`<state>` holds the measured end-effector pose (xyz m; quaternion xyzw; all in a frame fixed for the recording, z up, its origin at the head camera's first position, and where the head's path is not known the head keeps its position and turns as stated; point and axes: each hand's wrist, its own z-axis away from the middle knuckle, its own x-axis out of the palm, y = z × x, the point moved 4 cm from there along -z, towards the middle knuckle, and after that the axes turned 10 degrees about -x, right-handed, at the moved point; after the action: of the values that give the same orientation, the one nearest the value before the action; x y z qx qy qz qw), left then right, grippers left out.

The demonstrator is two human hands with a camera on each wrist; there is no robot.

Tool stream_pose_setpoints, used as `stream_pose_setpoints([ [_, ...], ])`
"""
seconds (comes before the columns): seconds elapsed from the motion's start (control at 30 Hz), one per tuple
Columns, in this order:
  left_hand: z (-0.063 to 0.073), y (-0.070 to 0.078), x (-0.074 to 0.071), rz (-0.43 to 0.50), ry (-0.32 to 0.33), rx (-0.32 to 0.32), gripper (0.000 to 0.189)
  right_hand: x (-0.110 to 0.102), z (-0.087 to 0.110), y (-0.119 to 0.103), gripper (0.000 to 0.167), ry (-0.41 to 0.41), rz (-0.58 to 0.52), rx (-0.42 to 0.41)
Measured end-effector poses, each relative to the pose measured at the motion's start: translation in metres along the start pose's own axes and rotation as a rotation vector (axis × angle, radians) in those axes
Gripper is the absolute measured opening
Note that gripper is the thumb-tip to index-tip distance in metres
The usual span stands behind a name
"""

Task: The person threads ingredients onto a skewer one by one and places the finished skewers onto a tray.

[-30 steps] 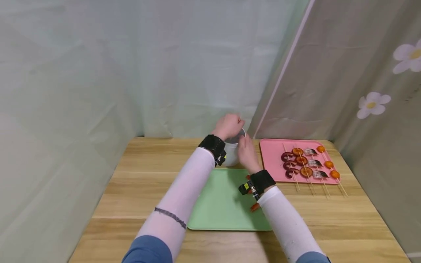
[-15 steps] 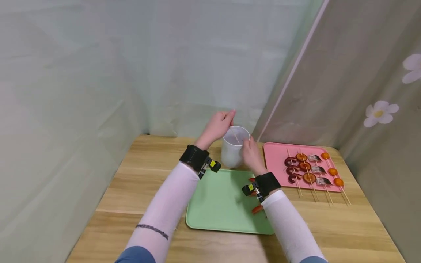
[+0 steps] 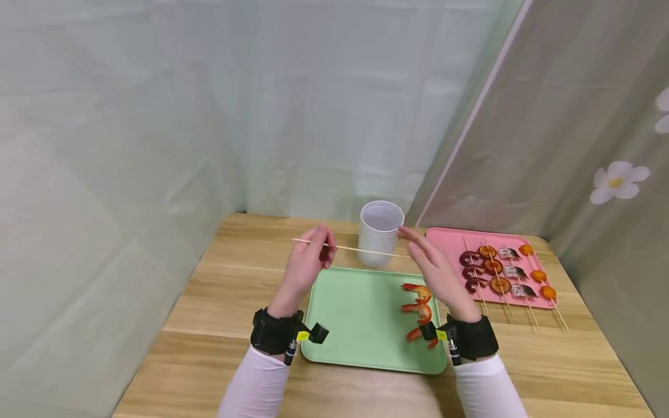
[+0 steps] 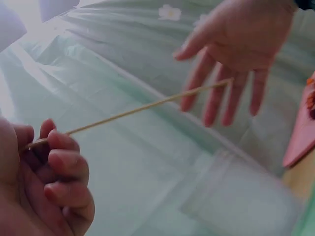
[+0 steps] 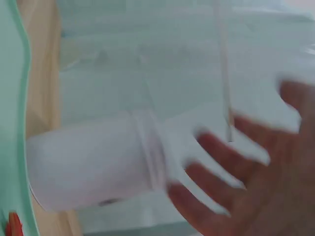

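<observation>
A thin wooden skewer (image 3: 360,250) is pinched near one end by my left hand (image 3: 305,268) and points to the right, nearly level. In the left wrist view, the skewer (image 4: 133,112) runs from between thumb and fingers toward the spread fingers of my right hand (image 4: 241,39). My right hand (image 3: 438,270) holds nothing; its fingers are extended, with the skewer's far tip by them. Just behind both hands stands a white canister (image 3: 373,241) with an open top. Below them lies a green tray (image 3: 355,319) with several shrimp (image 3: 418,313) along its right side, partly covered by the right wrist gear.
At the right, a pink tray (image 3: 444,241) carries skewered pieces: dark curled tentacles (image 3: 473,271), round brown slices (image 3: 492,266), silvery fish pieces (image 3: 514,272) and orange balls (image 3: 538,276). Their sticks overhang its front edge. Curtains (image 3: 334,116) hang behind the wooden table (image 3: 219,307).
The left hand has drawn the skewer out of the canister and brought it left and down, now level. My right hand has let go of the canister's rim and spread its fingers.
</observation>
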<state>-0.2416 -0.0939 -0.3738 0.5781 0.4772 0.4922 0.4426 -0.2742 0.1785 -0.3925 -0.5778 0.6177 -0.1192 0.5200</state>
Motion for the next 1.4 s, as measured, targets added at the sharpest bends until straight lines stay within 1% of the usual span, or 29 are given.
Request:
stream_pose_setpoints([
  [0.03, 0.005, -0.004, 0.003, 0.000, -0.035, -0.013, 0.046, -0.001, 0.008, -0.005, 0.048, -0.047, -0.002, -0.036],
  [0.1, 0.011, -0.012, 0.011, -0.008, -0.106, -0.033, 0.047, -0.003, 0.022, -0.011, 0.047, -0.116, 0.020, -0.067],
  [0.13, 0.012, -0.015, 0.016, -0.013, -0.135, -0.040, 0.048, -0.004, 0.028, -0.012, 0.046, -0.139, 0.042, -0.077],
  [0.2, 0.015, -0.020, 0.024, -0.027, -0.178, -0.050, 0.047, -0.006, 0.038, -0.014, 0.043, -0.159, 0.077, -0.083],
  [0.27, 0.018, -0.024, 0.032, -0.032, -0.203, -0.046, 0.042, -0.009, 0.046, -0.013, 0.037, -0.147, 0.115, -0.073],
  [0.3, 0.019, -0.025, 0.036, -0.030, -0.212, -0.042, 0.037, -0.012, 0.049, -0.012, 0.033, -0.135, 0.132, -0.072],
  [0.37, 0.023, -0.029, 0.043, -0.016, -0.233, -0.051, 0.025, -0.018, 0.053, -0.011, 0.027, -0.090, 0.176, -0.063],
  [0.4, 0.024, -0.031, 0.046, -0.011, -0.246, -0.059, 0.025, -0.022, 0.055, -0.010, 0.025, -0.062, 0.192, -0.054],
  [0.47, 0.026, -0.036, 0.053, -0.004, -0.280, -0.086, 0.040, -0.031, 0.058, -0.006, 0.023, -0.007, 0.214, -0.028],
  [0.53, 0.028, -0.044, 0.058, -0.027, -0.306, -0.123, 0.055, -0.039, 0.063, -0.003, 0.023, 0.025, 0.213, 0.004],
  [0.6, 0.029, -0.052, 0.064, -0.093, -0.325, -0.148, 0.057, -0.045, 0.069, 0.000, 0.024, 0.030, 0.190, 0.029],
  [0.63, 0.030, -0.056, 0.067, -0.137, -0.328, -0.159, 0.056, -0.048, 0.071, 0.001, 0.024, 0.027, 0.184, 0.034],
  [0.7, 0.031, -0.065, 0.073, -0.251, -0.327, -0.165, 0.046, -0.052, 0.076, 0.004, 0.023, 0.014, 0.173, 0.036],
  [0.8, 0.032, -0.076, 0.088, -0.443, -0.323, -0.138, 0.030, -0.059, 0.079, 0.006, 0.022, 0.007, 0.177, 0.018],
  [0.9, 0.035, -0.087, 0.107, -0.620, -0.345, -0.099, 0.019, -0.067, 0.081, 0.008, 0.022, 0.009, 0.178, 0.017],
  [0.97, 0.035, -0.093, 0.120, -0.715, -0.365, -0.066, 0.015, -0.073, 0.080, 0.011, 0.022, 0.012, 0.183, 0.030],
  [1.03, 0.036, -0.100, 0.132, -0.792, -0.387, -0.036, 0.015, -0.077, 0.081, 0.013, 0.022, 0.002, 0.186, 0.050],
  [1.1, 0.038, -0.108, 0.142, -0.858, -0.406, -0.004, 0.016, -0.080, 0.082, 0.015, 0.022, -0.016, 0.180, 0.070],
  [1.17, 0.040, -0.117, 0.149, -0.898, -0.438, 0.011, 0.018, -0.081, 0.085, 0.015, 0.023, -0.033, 0.171, 0.088],
  [1.3, 0.044, -0.133, 0.157, -0.957, -0.489, 0.028, 0.016, -0.081, 0.089, 0.017, 0.025, -0.055, 0.158, 0.097],
  [1.4, 0.045, -0.139, 0.161, -1.006, -0.495, 0.059, 0.017, -0.082, 0.090, 0.020, 0.025, -0.058, 0.163, 0.099],
])
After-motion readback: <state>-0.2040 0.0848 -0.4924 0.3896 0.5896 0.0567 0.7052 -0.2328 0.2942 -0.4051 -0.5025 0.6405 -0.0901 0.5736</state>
